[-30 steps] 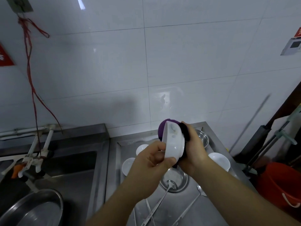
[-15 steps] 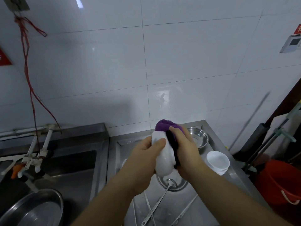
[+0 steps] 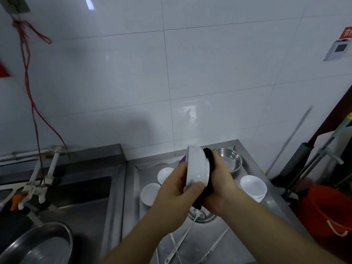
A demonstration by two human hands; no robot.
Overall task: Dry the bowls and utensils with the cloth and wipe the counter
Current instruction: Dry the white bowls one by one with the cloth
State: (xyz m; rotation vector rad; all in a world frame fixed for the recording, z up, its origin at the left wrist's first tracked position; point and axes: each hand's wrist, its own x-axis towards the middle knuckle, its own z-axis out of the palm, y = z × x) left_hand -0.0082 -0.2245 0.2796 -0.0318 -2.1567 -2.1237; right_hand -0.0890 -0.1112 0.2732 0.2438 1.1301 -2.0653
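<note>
My left hand [image 3: 176,189] grips a white bowl [image 3: 197,166] by its rim, held on edge above the steel counter [image 3: 245,162]. My right hand [image 3: 222,184] presses a dark purple cloth [image 3: 208,173] against the bowl's outer side. Two small white bowls [image 3: 164,173] [image 3: 149,193] sit on the counter to the left. A stack of white bowls [image 3: 252,186] stands at the right. A steel bowl [image 3: 229,161] rests at the back. Another steel bowl [image 3: 206,216] with a ladle [image 3: 181,240] lies under my hands, beside several long utensils [image 3: 214,244].
A steel sink [image 3: 76,195] with a white tap [image 3: 36,184] and a large steel basin [image 3: 42,244] lies to the left. A red bucket [image 3: 327,212] and mop handles [image 3: 312,168] stand off the counter's right edge. White tiled wall behind.
The bowl has been turned in my hands, its rim now facing left. The cloth has shifted from the top of the bowl to its outer right side.
</note>
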